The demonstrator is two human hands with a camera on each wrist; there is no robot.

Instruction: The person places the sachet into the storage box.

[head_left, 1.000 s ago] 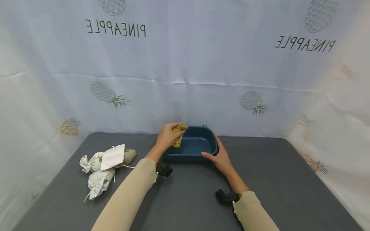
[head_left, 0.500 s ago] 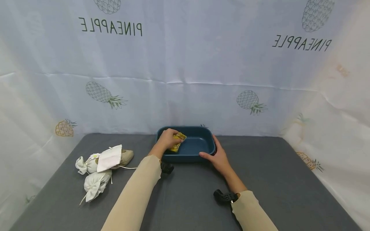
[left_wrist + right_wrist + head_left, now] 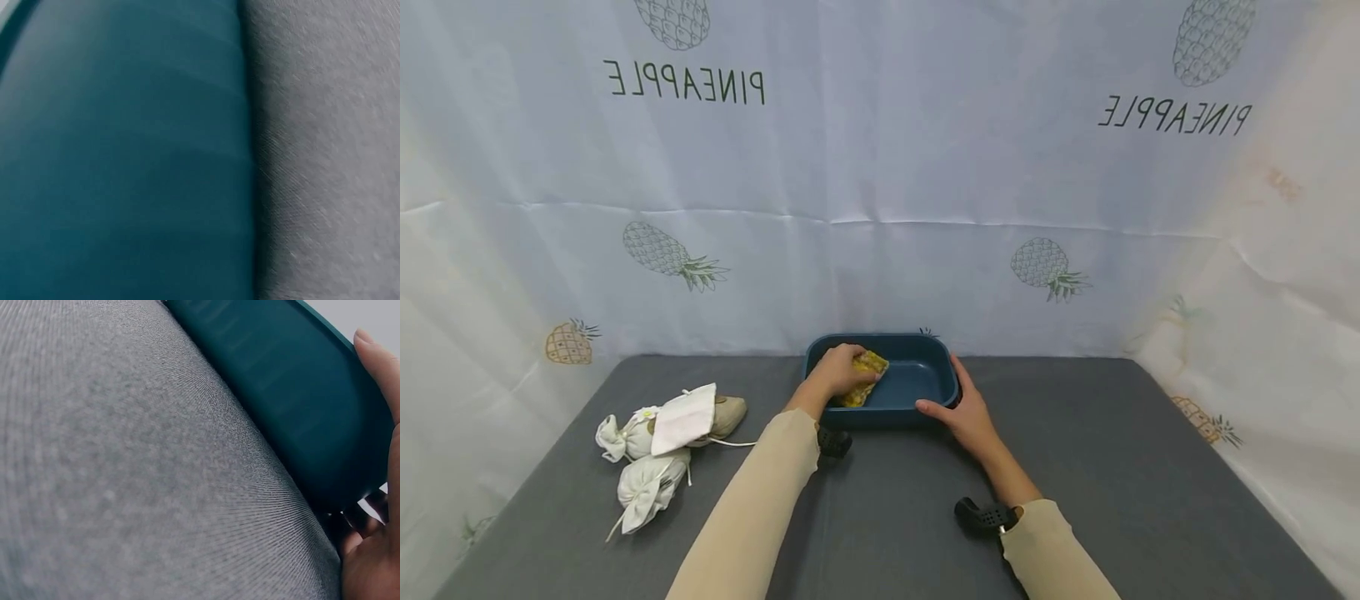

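Observation:
A dark blue rectangular dish [image 3: 917, 382] with rounded corners stands at the table's back, near the curtain. My left hand [image 3: 837, 372] reaches inside its left half and pinches a small, flat, yellow patterned packet [image 3: 871, 364], close over the dish's floor. My right hand [image 3: 966, 411] grips the dish's right near corner, thumb over the near rim and fingers round the right side. In the right wrist view the thumb [image 3: 374, 355] lies at the rim of the dish [image 3: 294, 394]. The left wrist view holds only the dish's outer wall [image 3: 125, 162] and grey cloth; the left hand is out of it.
On the left of the grey table [image 3: 887, 517] lie several small cloth bags: a flat whitish pouch [image 3: 683, 419], a tan bag [image 3: 727, 417] partly beneath it and a white tied bag [image 3: 651, 490]. A pineapple-print curtain [image 3: 865, 183] hangs behind.
The left hand has lowered the yellow packet from above the dish's left rim down inside it. The right hand keeps its grip. The head view has shifted slightly.

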